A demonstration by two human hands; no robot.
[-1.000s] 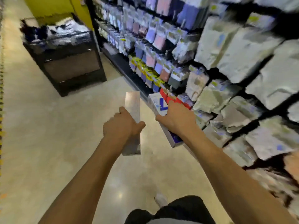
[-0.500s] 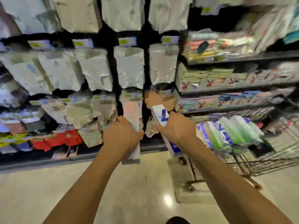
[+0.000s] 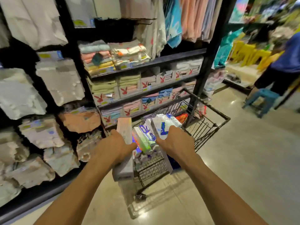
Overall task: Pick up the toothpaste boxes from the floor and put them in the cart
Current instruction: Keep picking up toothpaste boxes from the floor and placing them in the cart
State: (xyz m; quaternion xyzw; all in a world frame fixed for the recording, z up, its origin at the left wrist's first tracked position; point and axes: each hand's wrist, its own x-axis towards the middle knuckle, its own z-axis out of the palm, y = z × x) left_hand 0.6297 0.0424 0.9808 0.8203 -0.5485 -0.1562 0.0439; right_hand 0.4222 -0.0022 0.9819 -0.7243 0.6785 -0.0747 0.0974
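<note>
Holding one long box apiece, both hands reach out over the near end of the cart (image 3: 203, 132), a black wire shopping cart standing on the glossy beige floor (image 3: 235, 159).

The left hand (image 3: 112, 148) is wrapped round the middle of a pale toothpaste box (image 3: 124, 130), which stands nearly upright, its top above the knuckles and its lower end below the wrist at the cart's near left corner. Whether that end is inside the basket or just outside it cannot be told.

The right hand (image 3: 177, 142) grips a white toothpaste box with a blue mark (image 3: 160, 127), tilted so its top leans away over the basket.

Between the two hands, the cart's near half holds a heap of toothpaste boxes (image 3: 146, 138), green, white and blue, lying at mixed angles against one another.

Behind the cart, dark shelves (image 3: 146, 62) carry stacks of folded towels (image 3: 103, 88), and cloths hang above them. Off to the right, well apart from the cart, a blue stool (image 3: 259, 98) stands near a person in blue (image 3: 285, 62), blurred.
</note>
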